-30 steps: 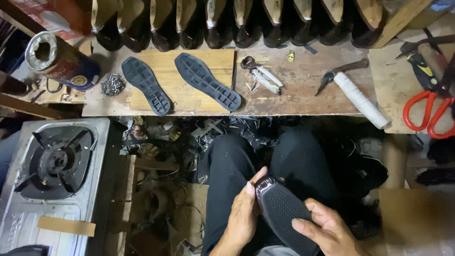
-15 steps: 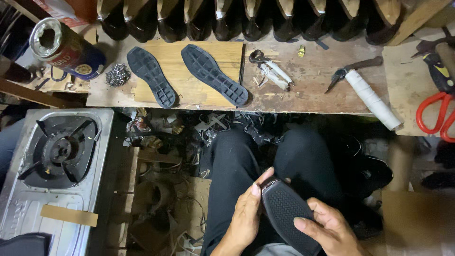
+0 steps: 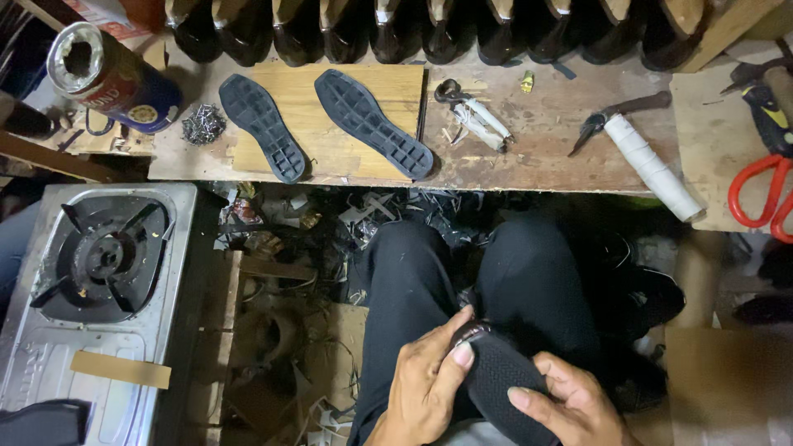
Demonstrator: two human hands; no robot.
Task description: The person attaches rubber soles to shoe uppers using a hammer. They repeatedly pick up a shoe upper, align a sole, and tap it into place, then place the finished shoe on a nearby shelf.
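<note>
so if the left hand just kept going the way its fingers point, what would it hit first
The left hand points up and to the right, its thumb already on the black shoe sole in the lap. Past that it would probably meet the person's black trouser leg; depth is unclear.

Two soles and a tin lie on the workbench.

Two dark soles lie on the workbench near red scissors and a gas stove.

Single head view, looking straight down: lap close at near edge, desk across far edge.
</note>
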